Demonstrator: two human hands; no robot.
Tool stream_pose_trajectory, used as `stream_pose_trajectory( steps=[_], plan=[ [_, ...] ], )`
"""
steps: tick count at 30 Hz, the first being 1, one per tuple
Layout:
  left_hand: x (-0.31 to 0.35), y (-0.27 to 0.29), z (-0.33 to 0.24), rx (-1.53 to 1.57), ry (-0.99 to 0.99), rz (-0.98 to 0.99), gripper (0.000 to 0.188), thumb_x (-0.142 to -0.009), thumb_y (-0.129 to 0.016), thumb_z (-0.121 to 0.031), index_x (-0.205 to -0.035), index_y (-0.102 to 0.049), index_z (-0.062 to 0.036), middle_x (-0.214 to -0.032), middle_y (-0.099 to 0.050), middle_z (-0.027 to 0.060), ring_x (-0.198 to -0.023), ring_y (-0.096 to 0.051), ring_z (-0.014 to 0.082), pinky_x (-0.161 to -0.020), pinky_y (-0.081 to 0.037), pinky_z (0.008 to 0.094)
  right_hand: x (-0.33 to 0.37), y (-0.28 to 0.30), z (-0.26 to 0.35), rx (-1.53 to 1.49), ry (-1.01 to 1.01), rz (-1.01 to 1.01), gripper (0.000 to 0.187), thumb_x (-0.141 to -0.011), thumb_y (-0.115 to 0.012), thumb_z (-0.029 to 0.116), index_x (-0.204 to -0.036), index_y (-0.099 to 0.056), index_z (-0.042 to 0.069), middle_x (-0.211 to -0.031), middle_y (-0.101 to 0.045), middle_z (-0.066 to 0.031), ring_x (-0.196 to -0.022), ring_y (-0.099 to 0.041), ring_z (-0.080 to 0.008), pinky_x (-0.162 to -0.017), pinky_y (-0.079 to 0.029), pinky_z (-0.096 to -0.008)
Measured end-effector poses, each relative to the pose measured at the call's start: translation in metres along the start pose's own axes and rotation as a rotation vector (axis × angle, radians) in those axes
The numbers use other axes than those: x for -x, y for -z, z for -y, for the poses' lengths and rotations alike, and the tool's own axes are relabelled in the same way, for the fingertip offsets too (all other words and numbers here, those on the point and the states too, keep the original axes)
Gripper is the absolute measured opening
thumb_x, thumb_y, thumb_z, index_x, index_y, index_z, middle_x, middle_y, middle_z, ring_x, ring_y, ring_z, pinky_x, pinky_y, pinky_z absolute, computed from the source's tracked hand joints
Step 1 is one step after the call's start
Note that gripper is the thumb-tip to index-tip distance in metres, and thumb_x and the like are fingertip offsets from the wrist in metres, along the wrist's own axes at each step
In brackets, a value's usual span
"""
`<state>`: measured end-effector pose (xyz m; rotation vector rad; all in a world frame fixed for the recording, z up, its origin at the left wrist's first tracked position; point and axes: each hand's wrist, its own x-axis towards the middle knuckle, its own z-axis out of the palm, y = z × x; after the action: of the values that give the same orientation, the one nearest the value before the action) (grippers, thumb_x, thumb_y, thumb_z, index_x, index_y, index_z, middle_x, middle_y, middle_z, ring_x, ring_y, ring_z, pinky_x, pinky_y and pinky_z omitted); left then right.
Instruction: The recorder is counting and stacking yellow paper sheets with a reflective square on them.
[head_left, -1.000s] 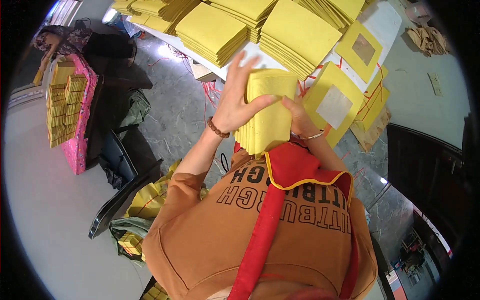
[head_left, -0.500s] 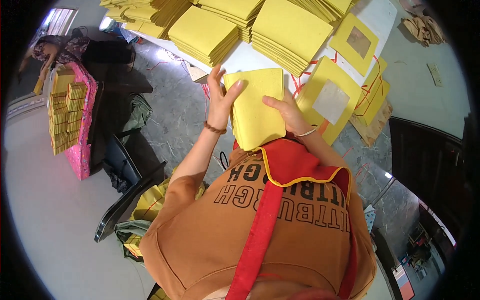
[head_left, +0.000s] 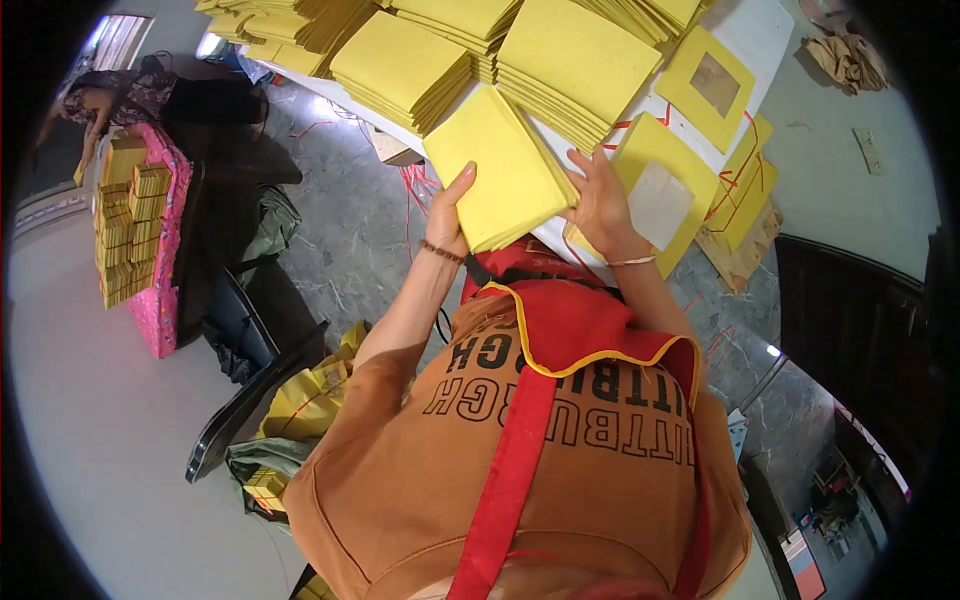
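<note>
A stack of flat yellow paper pieces [head_left: 505,170] is held tilted above my lap, at the near edge of the white table. My left hand [head_left: 452,212] grips its left side, thumb on top and fingers hidden underneath. At the stack's right edge is my right hand [head_left: 608,208], its fingers stretched out and apart, touching the side near the lower corner. Whether the pieces are folded or are envelopes, I cannot tell. Just beyond lie more yellow stacks, one at the left [head_left: 400,65] and a larger one at the right [head_left: 575,65].
Right of my hands lie a yellow frame with a pale window [head_left: 690,185] and a smaller windowed one [head_left: 735,60]. Red bands [head_left: 733,185] are scattered there. A black chair [head_left: 245,330] stands left. Farther left, a person [head_left: 150,100] leans by a pink-covered table [head_left: 180,220] with banded yellow bundles [head_left: 130,235].
The stack has turned, its far end swinging left and its top rising toward the table stacks. My right thumb has left its top face; my right hand has moved to its right edge.
</note>
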<state>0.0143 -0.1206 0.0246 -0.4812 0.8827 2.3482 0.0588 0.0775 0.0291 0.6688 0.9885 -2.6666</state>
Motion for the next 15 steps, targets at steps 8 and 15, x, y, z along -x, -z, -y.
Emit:
stream_pose_trajectory(
  steps=[8, 15],
  plan=[
    [-0.058, -0.013, 0.045, -0.142, -0.460, -0.343, 0.045, -0.077, -0.071, -0.010, -0.113, -0.047, 0.0038, -0.106, -0.058, 0.0130, -0.095, -0.058, 0.0231, -0.085, -0.047, 0.0329, -0.006, -0.025, -0.039, 0.187, 0.106, -0.160, 0.058, -0.085, -0.061, 0.026, -0.131, -0.027, 0.015, -0.128, -0.041, -0.0086, -0.118, -0.043, -0.0238, -0.093, -0.040, -0.0418],
    [-0.043, -0.013, 0.021, -0.175, -0.172, -0.130, 0.076, -0.073, -0.073, -0.010, -0.130, -0.026, 0.0047, -0.121, -0.047, 0.0162, -0.108, -0.050, 0.0260, -0.090, -0.043, 0.0352, -0.030, -0.010, -0.051, 0.365, 0.298, -0.204, 0.064, -0.081, -0.062, 0.005, -0.132, -0.022, 0.006, -0.130, -0.039, -0.0103, -0.120, -0.042, -0.0233, -0.095, -0.043, -0.0344]
  ],
)
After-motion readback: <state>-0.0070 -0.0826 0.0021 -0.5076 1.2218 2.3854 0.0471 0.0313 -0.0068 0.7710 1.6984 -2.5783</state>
